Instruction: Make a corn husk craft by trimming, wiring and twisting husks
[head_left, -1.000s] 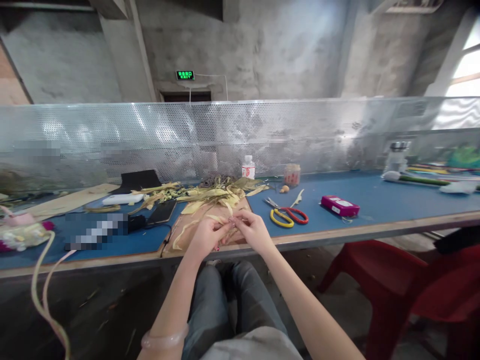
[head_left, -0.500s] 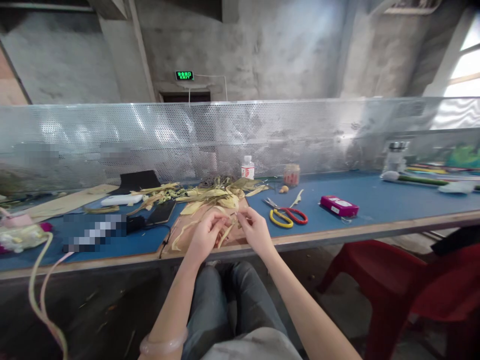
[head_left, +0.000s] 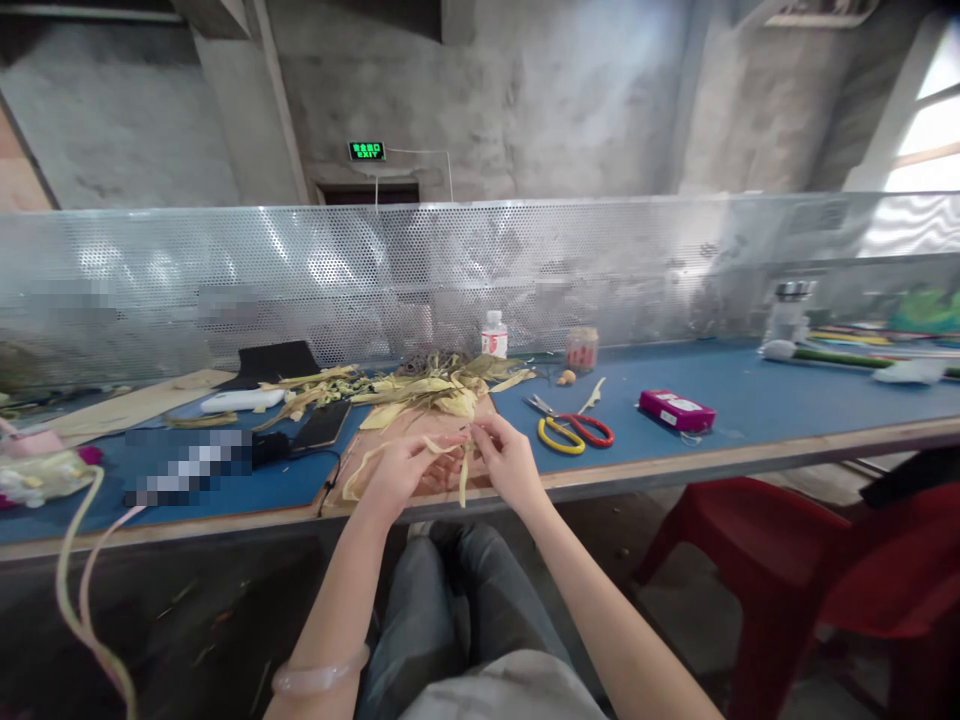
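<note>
My left hand and my right hand are close together over a tan board at the table's front edge. Between them runs a thin, pale yellow strip of dried husk, with one end hanging down below the fingers. My right thumb and fingers pinch it near the top, beside a small dark bit too tiny to name. My left fingers are closed on the strip, whose long tail loops leftwards over the board. Behind both hands lies a heap of dried husks.
Scissors with one yellow and one red handle lie right of the board, before a magenta box. Farther back stand a bottle and a glass jar. A red chair is at the right.
My left hand has moved slightly down and left, with its fingers lower and more spread. The husk strip's end now hangs straighter below my right fingers. My right hand has barely moved.
</note>
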